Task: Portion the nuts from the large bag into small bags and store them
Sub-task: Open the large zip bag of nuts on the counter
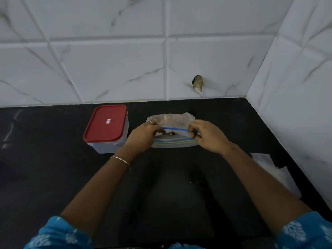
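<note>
Zip bag (170, 121) held; lid label (108, 120) unreadable.

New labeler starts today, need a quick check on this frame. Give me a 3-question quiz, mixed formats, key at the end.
1. True or false: the box stands open, with its red lid off.
2. The left hand and the right hand are at the mouth of the zip bag. How many of them grip it? A) neither B) one C) both
3. Fill in: on the black counter, the box stands to the ___ of the zip bag.

Key
1. False, the lid is on.
2. C
3. left
</note>
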The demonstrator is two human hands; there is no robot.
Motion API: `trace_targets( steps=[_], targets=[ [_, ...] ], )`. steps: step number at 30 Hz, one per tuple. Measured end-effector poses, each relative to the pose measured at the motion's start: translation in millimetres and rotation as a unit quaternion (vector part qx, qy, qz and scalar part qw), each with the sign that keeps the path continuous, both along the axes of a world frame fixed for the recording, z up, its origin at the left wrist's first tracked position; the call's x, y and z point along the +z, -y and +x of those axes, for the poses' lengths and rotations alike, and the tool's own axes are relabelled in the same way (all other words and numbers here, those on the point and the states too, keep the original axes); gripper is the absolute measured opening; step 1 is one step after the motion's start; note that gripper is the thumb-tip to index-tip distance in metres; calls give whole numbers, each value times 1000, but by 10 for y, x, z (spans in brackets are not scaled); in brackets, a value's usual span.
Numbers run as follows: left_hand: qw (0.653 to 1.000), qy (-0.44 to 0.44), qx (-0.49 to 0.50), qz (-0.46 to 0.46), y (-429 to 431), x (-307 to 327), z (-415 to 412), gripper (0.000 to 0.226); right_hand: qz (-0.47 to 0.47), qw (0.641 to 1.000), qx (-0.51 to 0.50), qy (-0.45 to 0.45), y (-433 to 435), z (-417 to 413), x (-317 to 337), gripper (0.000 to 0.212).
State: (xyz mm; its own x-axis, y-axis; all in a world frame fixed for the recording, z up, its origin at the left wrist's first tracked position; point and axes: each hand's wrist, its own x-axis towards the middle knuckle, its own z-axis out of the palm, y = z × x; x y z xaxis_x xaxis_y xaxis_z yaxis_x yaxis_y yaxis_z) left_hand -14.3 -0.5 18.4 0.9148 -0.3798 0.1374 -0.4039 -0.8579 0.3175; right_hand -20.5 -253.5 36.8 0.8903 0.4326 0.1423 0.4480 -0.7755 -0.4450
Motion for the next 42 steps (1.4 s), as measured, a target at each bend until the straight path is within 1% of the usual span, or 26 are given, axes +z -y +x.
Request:
trace_targets(
  steps=[2,5,10,14,16,18,20,21,24,25,27,30,32,34,38,40,42],
  targets=[
    [999,33,-7,7,0,137,39,44,-13,1000,3,17,-8,67,190,23],
    [997,78,0,19,2,360,118,49,-45,998,-3,34,-33,209,448,31],
    [991,93,10,101,8,632,288,74,-89,991,-74,61,-157,405,774,31],
    [982,102,29,158,11,750,396,90,-155,980,-118,38,-240,546,853,30],
    [978,90,36,184,-8,774,428,98,-157,976,-147,28,-245,599,845,36],
    [976,78,38,202,-43,789,457,103,-148,972,-179,29,-222,654,837,34],
    [973,75,28,217,-84,819,483,101,-140,967,-211,42,-188,698,854,27],
    [970,76,19,230,-103,851,489,95,-134,963,-228,50,-171,718,871,24],
    [956,66,13,284,-139,992,525,59,-110,956,-264,67,-145,754,938,23],
    [956,62,23,286,-152,1029,551,54,-99,955,-271,68,-147,764,960,23],
    [963,63,47,257,-186,1075,624,56,-77,955,-276,72,-167,779,1016,23],
    [983,55,73,160,-237,1179,744,66,-47,960,-266,68,-216,799,1130,27],
    [989,33,74,123,-245,1291,819,67,-28,964,-258,55,-242,814,1228,35],
    [991,0,68,116,-234,1409,857,68,-17,969,-243,41,-263,821,1317,43],
    [988,-93,64,102,-188,1537,858,94,-26,975,-219,22,-312,853,1382,50],
    [982,-125,67,127,-147,1497,856,104,-34,976,-213,3,-329,852,1335,53],
    [976,-129,66,160,-103,1424,850,113,-31,975,-219,28,-334,848,1248,49]
  ],
)
